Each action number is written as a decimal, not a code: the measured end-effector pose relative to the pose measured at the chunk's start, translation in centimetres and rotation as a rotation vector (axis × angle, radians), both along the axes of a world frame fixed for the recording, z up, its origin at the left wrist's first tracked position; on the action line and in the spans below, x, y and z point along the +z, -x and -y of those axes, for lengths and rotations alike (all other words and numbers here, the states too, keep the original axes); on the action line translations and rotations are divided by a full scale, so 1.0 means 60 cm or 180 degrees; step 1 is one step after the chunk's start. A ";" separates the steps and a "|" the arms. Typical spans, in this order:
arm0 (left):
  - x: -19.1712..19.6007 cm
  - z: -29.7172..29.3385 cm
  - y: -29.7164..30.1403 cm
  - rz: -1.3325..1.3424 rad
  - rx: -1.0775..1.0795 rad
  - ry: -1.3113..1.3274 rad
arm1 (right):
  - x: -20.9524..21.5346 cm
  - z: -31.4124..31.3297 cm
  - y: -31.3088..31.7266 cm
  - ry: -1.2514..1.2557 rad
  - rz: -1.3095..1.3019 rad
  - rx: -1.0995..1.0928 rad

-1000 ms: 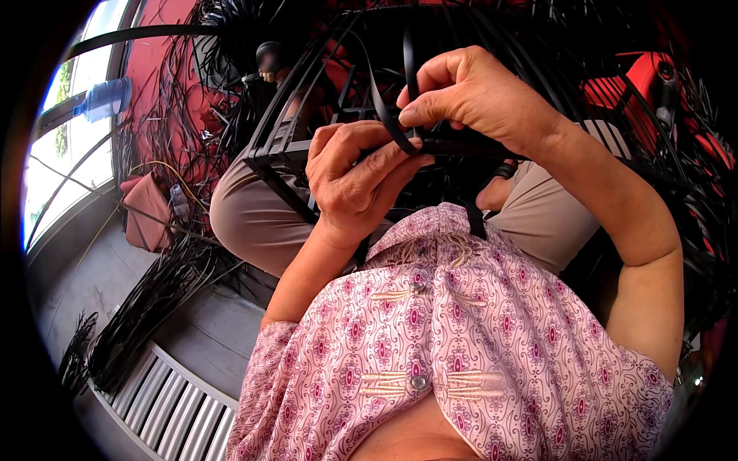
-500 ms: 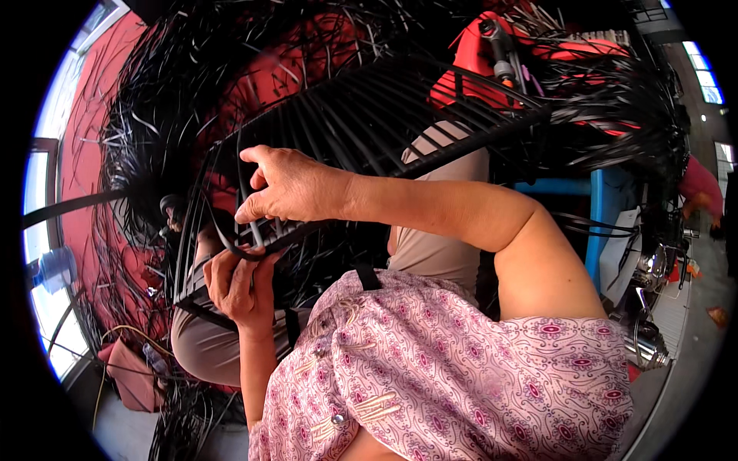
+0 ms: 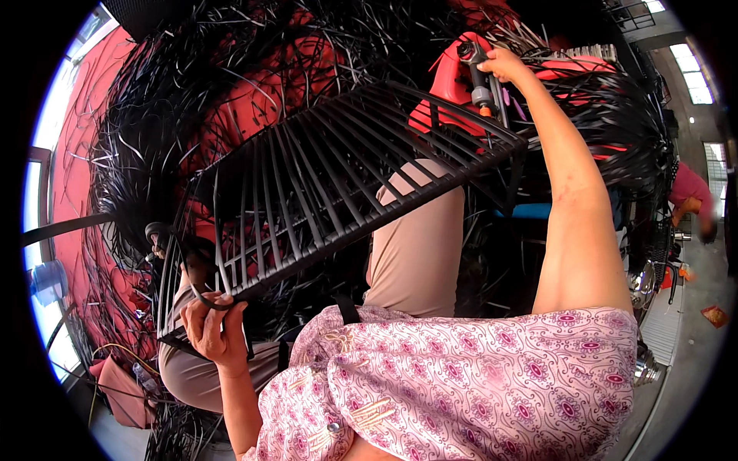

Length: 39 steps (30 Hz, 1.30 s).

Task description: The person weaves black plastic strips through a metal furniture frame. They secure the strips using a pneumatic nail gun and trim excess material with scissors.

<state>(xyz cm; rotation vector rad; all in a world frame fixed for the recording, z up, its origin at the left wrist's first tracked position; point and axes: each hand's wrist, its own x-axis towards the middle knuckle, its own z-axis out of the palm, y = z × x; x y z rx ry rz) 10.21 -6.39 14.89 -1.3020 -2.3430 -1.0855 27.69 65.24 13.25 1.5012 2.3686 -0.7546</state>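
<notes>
Fingers of the left hand (image 3: 215, 330) curl around the lower edge of a black woven frame (image 3: 330, 184) lying across the lap; the right hand (image 3: 503, 65) grips a tool (image 3: 480, 77) (orange-banded) at its far edge — loose black strands (image 3: 154, 115) crowd every side.

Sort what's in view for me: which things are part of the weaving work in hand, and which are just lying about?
In hand:
- black woven frame panel, gripped at its lower corner by the left hand
- dark tool with an orange band, reached by the right hand
- loose black strand at the left hand

Lying about:
- heaps of black strips
- red surface behind
- plastic bottle on the floor
</notes>
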 end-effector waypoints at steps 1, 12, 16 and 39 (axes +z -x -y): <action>0.000 -0.001 -0.001 -0.0005 0.0059 0.0028 | -0.026 -0.012 -0.009 -0.0131 0.0121 -0.0050; -0.006 0.005 0.000 0.0172 0.0022 0.0159 | -0.188 -0.038 -0.036 -0.0786 -0.0558 -0.0437; 0.001 -0.005 -0.007 0.0207 0.0205 0.0181 | -0.183 -0.039 -0.076 -0.0598 -0.1574 -0.0905; -0.019 0.024 0.021 -0.0440 -0.0092 -0.0419 | 0.430 0.575 0.041 0.0818 -0.1377 0.0963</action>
